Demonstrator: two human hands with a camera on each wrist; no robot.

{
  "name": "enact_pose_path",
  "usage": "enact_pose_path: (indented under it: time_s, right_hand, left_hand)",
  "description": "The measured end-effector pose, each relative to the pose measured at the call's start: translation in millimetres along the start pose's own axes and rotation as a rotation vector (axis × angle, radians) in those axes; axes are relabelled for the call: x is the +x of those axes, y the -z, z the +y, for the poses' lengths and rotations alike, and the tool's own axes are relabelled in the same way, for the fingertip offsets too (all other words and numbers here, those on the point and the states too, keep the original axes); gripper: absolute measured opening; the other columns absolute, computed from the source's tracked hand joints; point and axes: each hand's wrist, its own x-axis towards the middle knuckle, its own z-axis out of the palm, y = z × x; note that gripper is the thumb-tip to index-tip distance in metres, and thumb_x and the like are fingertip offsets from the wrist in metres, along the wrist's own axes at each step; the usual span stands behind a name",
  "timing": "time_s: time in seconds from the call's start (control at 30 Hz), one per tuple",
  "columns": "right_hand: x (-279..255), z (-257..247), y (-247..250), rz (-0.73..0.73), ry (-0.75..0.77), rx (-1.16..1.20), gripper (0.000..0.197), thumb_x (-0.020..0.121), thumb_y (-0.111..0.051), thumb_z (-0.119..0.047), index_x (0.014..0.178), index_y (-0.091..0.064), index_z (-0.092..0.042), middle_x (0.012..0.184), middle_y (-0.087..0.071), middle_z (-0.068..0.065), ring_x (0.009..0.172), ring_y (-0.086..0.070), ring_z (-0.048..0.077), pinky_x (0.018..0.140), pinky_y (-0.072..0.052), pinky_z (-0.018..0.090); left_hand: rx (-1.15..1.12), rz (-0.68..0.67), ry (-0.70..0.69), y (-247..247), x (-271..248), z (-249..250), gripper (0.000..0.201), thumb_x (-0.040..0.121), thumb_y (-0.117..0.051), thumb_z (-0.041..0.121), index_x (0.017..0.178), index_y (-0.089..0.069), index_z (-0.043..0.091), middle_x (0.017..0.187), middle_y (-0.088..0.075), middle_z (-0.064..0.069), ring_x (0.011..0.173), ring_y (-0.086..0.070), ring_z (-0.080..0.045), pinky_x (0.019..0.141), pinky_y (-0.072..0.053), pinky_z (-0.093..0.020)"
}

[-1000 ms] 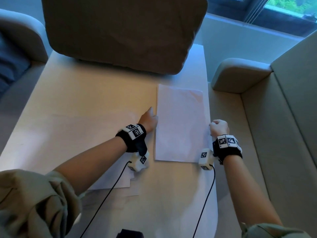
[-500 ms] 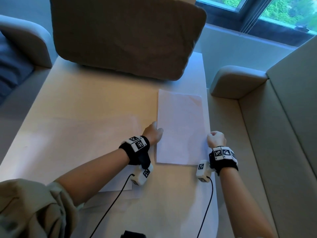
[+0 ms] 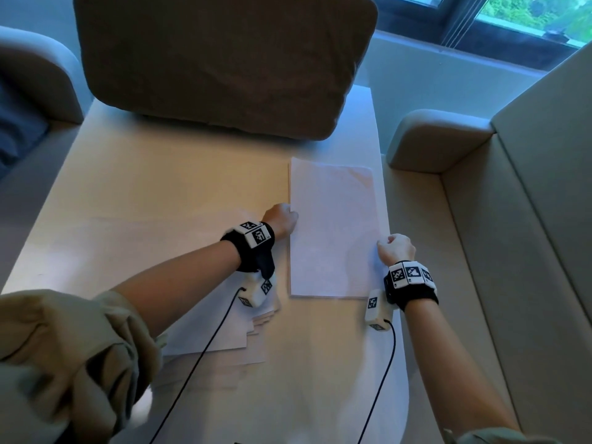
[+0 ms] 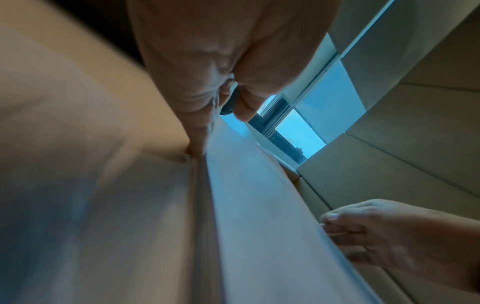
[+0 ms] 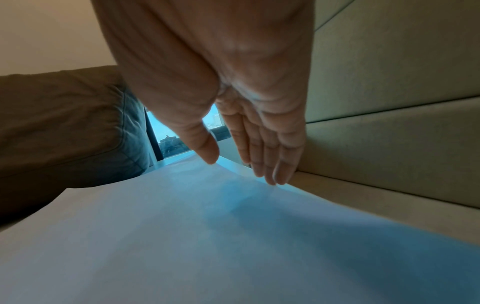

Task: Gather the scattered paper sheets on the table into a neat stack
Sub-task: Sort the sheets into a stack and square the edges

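A squared stack of white paper (image 3: 333,232) lies flat at the table's right side. My left hand (image 3: 282,221) stands at the stack's left edge. Its fingers (image 4: 196,142) point down and press against that edge, and the thumb (image 4: 244,109) hovers over the top sheet. My right hand (image 3: 395,248) is at the stack's right edge, by the table's rim. Its straight fingers (image 5: 270,164) touch that edge and the thumb (image 5: 205,148) rests on the paper (image 5: 233,226). More loose sheets (image 3: 208,318) lie fanned under my left forearm.
A big brown cushion (image 3: 224,59) sits on the far end of the pale table (image 3: 160,187). A beige sofa (image 3: 480,251) runs close along the table's right edge, and another seat (image 3: 32,91) is at the left. Cables trail from both wrists.
My left hand's pointing finger has folded down against the stack's left edge. Both hands stay on either side of the stack, which still lies flat.
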Motion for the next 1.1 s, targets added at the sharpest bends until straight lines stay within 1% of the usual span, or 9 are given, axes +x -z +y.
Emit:
enact_pose_path:
  time_s: [0.2,0.43,0.6,0.7,0.73,0.77,0.8,1.03,1.1]
  right_hand:
    - [6.3,-10.6,-6.0,0.000,0.054,0.018,0.015,0.089,-0.047,-0.009,0.084,-0.057,0.002,0.092,-0.058,0.023,0.094,-0.054,0.035,0.075,-0.039,0.031]
    - [16.0,-7.2,-1.4,0.009,0.044,0.036,0.011,0.088,-0.043,-0.009,0.087,-0.054,-0.011,0.091,-0.052,0.011,0.086,-0.044,0.028,0.074,-0.034,0.025]
    - [14.2,-8.2,2.9,-0.011,0.008,0.092,0.035,0.090,-0.049,-0.013,0.122,-0.060,-0.006,0.126,-0.061,0.014,0.117,-0.054,0.035,0.101,-0.043,0.035]
    - [21.5,4.6,6.8,0.008,-0.036,0.135,0.028,0.083,-0.052,-0.008,0.106,-0.066,-0.002,0.113,-0.065,0.021,0.105,-0.060,0.039,0.093,-0.050,0.049]
    - [22.3,10.3,7.5,0.016,-0.051,0.146,0.022,0.081,-0.051,-0.006,0.096,-0.068,-0.002,0.108,-0.067,0.022,0.103,-0.061,0.040,0.090,-0.051,0.051]
    - [23.0,16.6,7.1,0.012,-0.063,0.154,0.021,0.081,-0.051,-0.006,0.091,-0.070,-0.007,0.106,-0.069,0.019,0.103,-0.062,0.038,0.090,-0.052,0.050]
    - [22.9,22.4,5.2,0.003,-0.077,0.162,0.023,0.082,-0.051,-0.007,0.093,-0.070,-0.011,0.107,-0.070,0.015,0.103,-0.063,0.034,0.090,-0.052,0.048]
    - [-6.7,18.1,0.1,-0.041,-0.072,0.101,0.034,0.086,-0.049,-0.008,0.114,-0.067,-0.007,0.112,-0.066,0.020,0.106,-0.060,0.036,0.089,-0.047,0.030]
    - [-9.7,20.0,2.6,-0.039,-0.080,0.098,0.035,0.086,-0.049,-0.011,0.116,-0.065,-0.006,0.114,-0.065,0.019,0.104,-0.061,0.037,0.091,-0.050,0.036]
  left_hand:
    - [-0.042,0.001,0.026,-9.8,-2.0,11.6,0.044,0.097,-0.038,0.026,0.126,-0.044,-0.007,0.130,-0.049,-0.025,0.117,-0.048,-0.036,0.092,-0.038,-0.035]
    - [-0.065,0.044,0.050,-2.9,-0.4,8.7,0.039,0.097,-0.038,0.023,0.117,-0.047,-0.009,0.126,-0.049,-0.028,0.109,-0.050,-0.038,0.086,-0.039,-0.037]
    - [-0.132,-0.009,0.077,-7.6,-6.3,8.7,0.044,0.096,-0.039,0.025,0.124,-0.044,-0.008,0.130,-0.048,-0.026,0.114,-0.049,-0.037,0.089,-0.040,-0.036]
    - [-0.198,0.004,0.082,-5.4,-8.1,5.2,0.042,0.096,-0.039,0.022,0.111,-0.047,-0.017,0.128,-0.044,-0.027,0.103,-0.051,-0.042,0.073,-0.033,-0.034]
    - [-0.228,0.015,0.088,-5.0,-10.3,2.2,0.038,0.095,-0.039,0.020,0.089,-0.050,-0.016,0.122,-0.046,-0.027,0.085,-0.051,-0.043,0.070,-0.027,-0.032]
    - [-0.256,0.028,0.105,-6.0,-12.4,-1.8,0.037,0.095,-0.039,0.019,0.067,-0.041,-0.006,0.089,-0.030,0.001,0.065,-0.043,-0.037,0.069,-0.024,-0.030]
    - [-0.279,0.029,0.130,-8.5,-14.6,-6.0,0.040,0.095,-0.039,0.019,0.060,-0.027,0.002,0.063,-0.032,-0.020,0.055,-0.033,-0.028,0.069,-0.024,-0.031]
    - [-0.416,-0.101,0.222,-24.4,-30.5,-8.8,0.030,0.094,-0.035,0.027,0.072,-0.040,0.009,0.062,-0.030,-0.006,0.066,-0.031,-0.025,0.095,-0.043,-0.048]
    - [-0.407,-0.083,0.211,-22.5,-37.1,-6.3,0.033,0.097,-0.034,0.027,0.071,-0.040,0.009,0.063,-0.031,-0.006,0.074,-0.033,-0.026,0.086,-0.045,-0.043]
